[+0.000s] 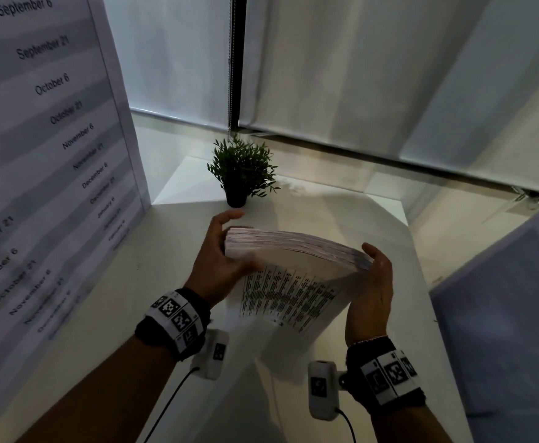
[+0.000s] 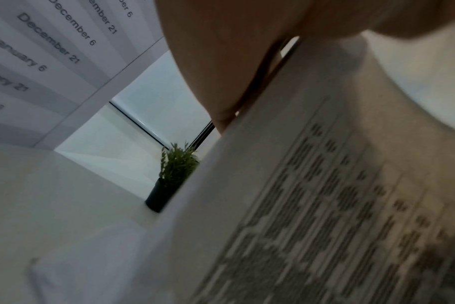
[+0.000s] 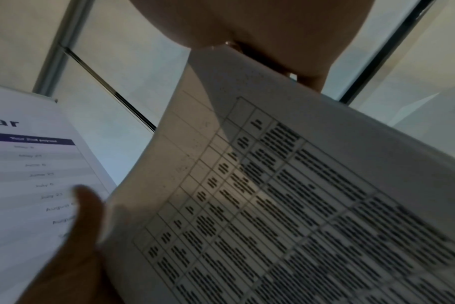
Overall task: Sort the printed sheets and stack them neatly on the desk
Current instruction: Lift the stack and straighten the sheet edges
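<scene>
A: What is biggest here?

B: The white desk (image 1: 341, 212); a date chart (image 1: 38, 155) stands along its left edge, window blinds (image 1: 389, 75) hang behind its far edge.

A: And the sheets?

B: A thick stack (image 1: 293, 260) held above the middle of the desk, clear of the top; it bows upward; its underside shows a printed table.

A: How do the hands hold it?

B: The left hand (image 1: 220, 260) grips the left end, thumb curled over the top, fingers underneath; the right hand (image 1: 373, 292) clasps the right end, thumb against the edge; its fingers are hidden by the paper.

A: Anything smaller?

B: A plant (image 1: 241, 169) in a dark pot near the far edge, beyond the stack.
</scene>
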The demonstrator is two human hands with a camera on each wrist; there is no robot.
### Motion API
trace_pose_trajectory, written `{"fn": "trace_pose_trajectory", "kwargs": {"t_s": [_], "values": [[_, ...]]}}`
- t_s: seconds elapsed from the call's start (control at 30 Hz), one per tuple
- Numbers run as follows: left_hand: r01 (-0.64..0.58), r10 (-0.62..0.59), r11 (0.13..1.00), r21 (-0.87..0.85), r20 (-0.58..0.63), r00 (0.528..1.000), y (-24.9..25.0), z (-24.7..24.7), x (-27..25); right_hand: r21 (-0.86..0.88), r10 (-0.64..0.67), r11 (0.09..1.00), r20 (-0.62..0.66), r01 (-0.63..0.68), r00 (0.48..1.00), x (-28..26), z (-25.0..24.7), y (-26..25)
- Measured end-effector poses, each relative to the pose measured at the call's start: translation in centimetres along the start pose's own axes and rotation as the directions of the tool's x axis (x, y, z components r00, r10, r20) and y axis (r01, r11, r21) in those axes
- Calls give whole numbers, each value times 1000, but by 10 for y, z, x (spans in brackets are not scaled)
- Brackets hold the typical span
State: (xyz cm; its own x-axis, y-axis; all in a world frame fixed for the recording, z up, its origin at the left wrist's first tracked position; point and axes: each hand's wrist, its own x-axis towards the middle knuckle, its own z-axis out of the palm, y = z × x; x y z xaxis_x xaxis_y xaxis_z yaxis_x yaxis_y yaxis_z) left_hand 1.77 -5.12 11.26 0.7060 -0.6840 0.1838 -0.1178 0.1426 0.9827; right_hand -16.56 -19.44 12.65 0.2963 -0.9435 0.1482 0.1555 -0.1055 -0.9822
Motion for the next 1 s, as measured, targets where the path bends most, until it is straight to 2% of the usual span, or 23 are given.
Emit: {"fn": "trace_pose_trajectory", "kwargs": {"t_s": [0.07,0.2,0.23,0.3,0.33,0.4,0.5,0.53,0.6,0.7,0.77,0.9,1.0], "values": [[41,-44,993,113,23,999,-10,-3,-2,124,71,989,35,-75,997,-4,-3,5],[155,-165,975,162,55,985,-26,-4,-3,111,206,969,129,-221,970,-16,-7,19],[166,-178,972,168,62,982,-28,-3,-3,101,214,969,121,-226,969,-19,-8,24],[184,-196,971,151,66,978,-31,-2,-1,88,159,983,29,-161,987,-18,-13,32],[182,-193,973,145,71,978,-31,-1,-1,101,165,981,37,-168,986,-19,-13,31],[174,-187,973,151,74,980,-32,-2,0,108,191,972,142,-207,971,-24,-13,36],[179,-189,974,140,58,980,-38,-4,0,10,112,993,115,-114,987,-29,-15,49],[192,-201,973,128,60,978,-40,-4,-1,-28,103,995,153,-100,983,-30,-16,51],[225,-231,969,102,60,971,-44,-4,-2,-105,152,986,247,-129,957,-27,-18,56],[259,-264,962,85,49,963,-49,-5,-4,-110,204,976,188,-186,961,-15,-16,56],[281,-286,955,95,38,958,-53,-3,-6,-132,238,968,217,-213,947,-6,-14,61],[346,-346,932,107,-13,938,-52,3,-7,-166,346,933,177,-319,921,7,-10,72],[374,-374,925,67,-13,927,-41,0,-11,-238,340,926,186,-293,922,9,-6,66]]}}
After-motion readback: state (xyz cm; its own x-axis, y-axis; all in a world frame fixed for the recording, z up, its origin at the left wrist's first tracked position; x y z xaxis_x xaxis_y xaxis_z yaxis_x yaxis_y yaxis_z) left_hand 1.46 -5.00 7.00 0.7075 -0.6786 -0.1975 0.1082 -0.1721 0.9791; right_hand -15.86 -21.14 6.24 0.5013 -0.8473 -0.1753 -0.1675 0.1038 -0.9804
